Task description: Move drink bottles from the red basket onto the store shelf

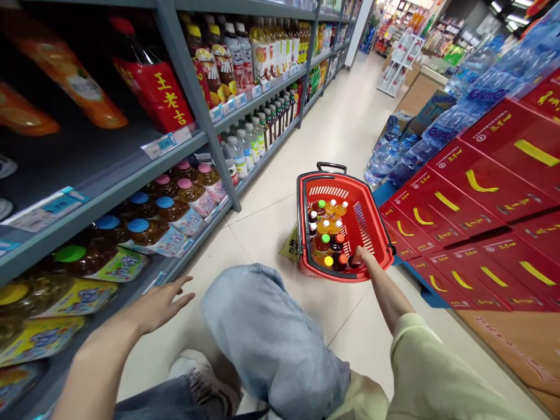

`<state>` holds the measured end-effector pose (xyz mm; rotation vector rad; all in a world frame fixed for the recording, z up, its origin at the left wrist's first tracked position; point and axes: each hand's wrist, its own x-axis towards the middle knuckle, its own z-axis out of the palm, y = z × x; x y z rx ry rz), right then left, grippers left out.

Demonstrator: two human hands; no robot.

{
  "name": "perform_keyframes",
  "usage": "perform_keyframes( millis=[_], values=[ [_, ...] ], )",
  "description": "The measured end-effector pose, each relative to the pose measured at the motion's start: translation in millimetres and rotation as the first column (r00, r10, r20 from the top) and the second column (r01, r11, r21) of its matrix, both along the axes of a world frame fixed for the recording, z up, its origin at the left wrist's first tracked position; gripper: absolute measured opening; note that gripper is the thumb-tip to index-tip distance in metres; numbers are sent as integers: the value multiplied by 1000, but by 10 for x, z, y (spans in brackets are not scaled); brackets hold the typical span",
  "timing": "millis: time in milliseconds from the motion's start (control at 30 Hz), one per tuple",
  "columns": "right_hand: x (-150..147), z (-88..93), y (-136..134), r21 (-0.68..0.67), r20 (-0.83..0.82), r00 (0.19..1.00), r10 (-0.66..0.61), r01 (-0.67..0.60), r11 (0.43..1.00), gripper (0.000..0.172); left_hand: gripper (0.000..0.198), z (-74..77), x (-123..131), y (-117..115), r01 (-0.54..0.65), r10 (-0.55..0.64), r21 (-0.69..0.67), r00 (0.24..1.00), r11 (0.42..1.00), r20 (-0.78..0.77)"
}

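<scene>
A red shopping basket with a black rim and handle stands on the floor ahead of my knees. Upright bottles with white, green, orange and yellow caps fill its left half. My right hand reaches into the near right corner, its fingers closed around the top of a dark bottle; the cap is hidden. Over the floor on the left, my left hand is empty with fingers stretched out. It is near the bottom shelf, where large drink bottles with blue caps lie tilted.
Grey shelving with several rows of drinks runs along the left. On the right, red cartons are stacked beside packs of water bottles. A white display rack stands farther along the tiled aisle.
</scene>
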<state>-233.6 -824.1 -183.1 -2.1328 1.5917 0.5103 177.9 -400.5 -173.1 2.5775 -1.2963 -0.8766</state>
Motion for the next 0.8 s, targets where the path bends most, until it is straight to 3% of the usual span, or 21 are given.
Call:
perform_keyframes(
  millis=[167,400,467,567,667,800],
  values=[
    [-110,300,125,102,273,961,-34,6,995,30,59,296,-128,-75,10,-10,-2,1000,1000,-29],
    [-166,511,69,-90,36,997,-65,68,994,26,61,780,-337,15,-31,19,112,994,993,109],
    [-181,647,31,-179,19,1000,-24,27,983,29,61,869,-389,9,-14,8,48,992,999,128],
    [-153,1011,-41,-312,11,996,83,-76,947,30,55,985,-470,4,-32,37,-41,992,999,125],
    [7,1521,-76,-465,77,972,220,-160,871,31,52,1063,-527,21,-75,95,-165,988,984,123],
    [429,2191,218,-567,207,932,297,-133,813,31,50,1070,-566,35,-138,165,-432,986,891,24]
  ],
)
